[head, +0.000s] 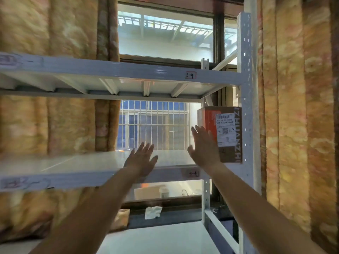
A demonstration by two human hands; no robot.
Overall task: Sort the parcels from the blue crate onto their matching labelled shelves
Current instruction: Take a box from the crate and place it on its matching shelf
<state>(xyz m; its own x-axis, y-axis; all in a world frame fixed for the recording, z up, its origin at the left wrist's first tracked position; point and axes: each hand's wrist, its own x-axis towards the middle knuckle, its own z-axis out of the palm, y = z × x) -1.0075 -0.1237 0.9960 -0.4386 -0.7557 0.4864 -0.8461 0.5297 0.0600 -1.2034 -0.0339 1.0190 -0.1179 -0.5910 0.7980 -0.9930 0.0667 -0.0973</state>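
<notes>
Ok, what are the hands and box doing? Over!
Left hand open over shelf. Right hand open beside cardboard parcel, upright at shelf's right end. Nothing blocking.

The white painted-metal shelving rack has a smooth, slightly glossy finish, and its flat shelf board reflects the window light. The brown cardboard parcel is matt and carries a smooth white paper shipping label. The golden patterned cloth curtains show a faint sheen.

Parcel tape reads "ZHUANZH", label "A"; upper shelf tag "2-4" (others blurred).
</notes>
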